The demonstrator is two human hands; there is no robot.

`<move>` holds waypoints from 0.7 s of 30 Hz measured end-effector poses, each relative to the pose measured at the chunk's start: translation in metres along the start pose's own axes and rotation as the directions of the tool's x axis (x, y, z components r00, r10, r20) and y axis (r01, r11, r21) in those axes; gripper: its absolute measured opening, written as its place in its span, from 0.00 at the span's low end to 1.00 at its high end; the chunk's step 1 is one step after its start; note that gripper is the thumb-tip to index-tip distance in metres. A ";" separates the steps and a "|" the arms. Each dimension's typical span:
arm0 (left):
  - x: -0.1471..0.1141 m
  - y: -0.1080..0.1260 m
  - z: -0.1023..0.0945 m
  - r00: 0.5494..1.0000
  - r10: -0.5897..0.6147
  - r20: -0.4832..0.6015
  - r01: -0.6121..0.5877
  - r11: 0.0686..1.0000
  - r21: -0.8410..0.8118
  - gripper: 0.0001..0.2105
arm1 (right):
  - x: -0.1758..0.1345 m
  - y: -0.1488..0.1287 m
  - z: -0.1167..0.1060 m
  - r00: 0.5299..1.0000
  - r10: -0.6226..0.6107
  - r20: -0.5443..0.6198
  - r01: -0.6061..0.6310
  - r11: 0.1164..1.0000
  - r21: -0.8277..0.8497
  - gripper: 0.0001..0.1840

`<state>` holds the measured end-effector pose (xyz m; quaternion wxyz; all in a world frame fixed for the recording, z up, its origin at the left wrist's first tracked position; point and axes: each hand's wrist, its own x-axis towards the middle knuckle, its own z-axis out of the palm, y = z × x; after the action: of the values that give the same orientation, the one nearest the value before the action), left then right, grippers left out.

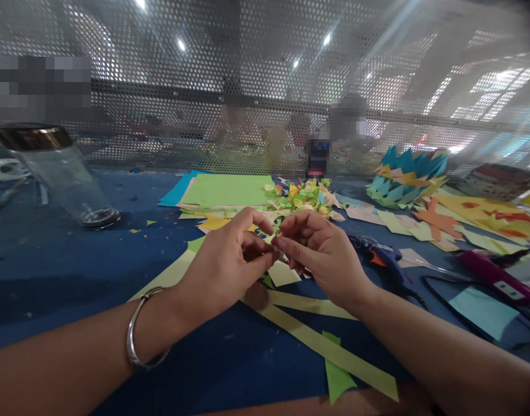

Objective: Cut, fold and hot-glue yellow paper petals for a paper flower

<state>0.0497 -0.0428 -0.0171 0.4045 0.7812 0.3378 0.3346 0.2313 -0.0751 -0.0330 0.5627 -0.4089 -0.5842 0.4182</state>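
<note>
Both hands meet over the middle of the table. My left hand (219, 260), with a silver bangle (135, 341) at the wrist, has its thumb and fingers drawn together. Opposite it, my right hand (329, 254) is closed in a pinch, fingertips almost touching the left ones. Between the fingertips shows a small pale yellow paper piece (269, 238), mostly covered by the fingers. Beneath the hands lie pale yellow paper strips (321, 341), crossing near a round brown spot (256, 296). A green paper scrap (336, 372) is partly under one strip.
Behind the hands are stacked green sheets (230, 189) and a heap of curled paper bits (306, 196). A glass jar (72, 179) leans left. Rightward lie a blue glue gun (390, 260), a purple power strip (494, 277), cords and a layered paper crown (406, 176). Perforated metal panel (196, 115) stands behind.
</note>
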 end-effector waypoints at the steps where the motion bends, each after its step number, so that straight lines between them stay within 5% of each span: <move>1: 0.000 -0.001 0.001 1.000 -0.012 0.010 0.013 0.999 -0.042 0.12 | 0.000 0.000 0.000 1.000 -0.001 -0.003 0.001 1.000 -0.004 0.09; 11: 0.002 -0.001 0.001 0.998 -0.047 0.033 0.052 0.987 -0.151 0.12 | 0.000 0.000 -0.001 1.000 -0.013 -0.005 0.013 1.000 -0.011 0.10; 21: 0.001 0.003 0.001 0.998 -0.053 0.012 0.054 0.995 -0.081 0.10 | 0.000 -0.001 -0.002 1.000 -0.010 -0.015 0.010 1.000 -0.028 0.11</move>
<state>0.0522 -0.0441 -0.0146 0.4465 0.7563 0.3429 0.3333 0.2329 -0.0754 -0.0316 0.5635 -0.4171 -0.5876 0.4040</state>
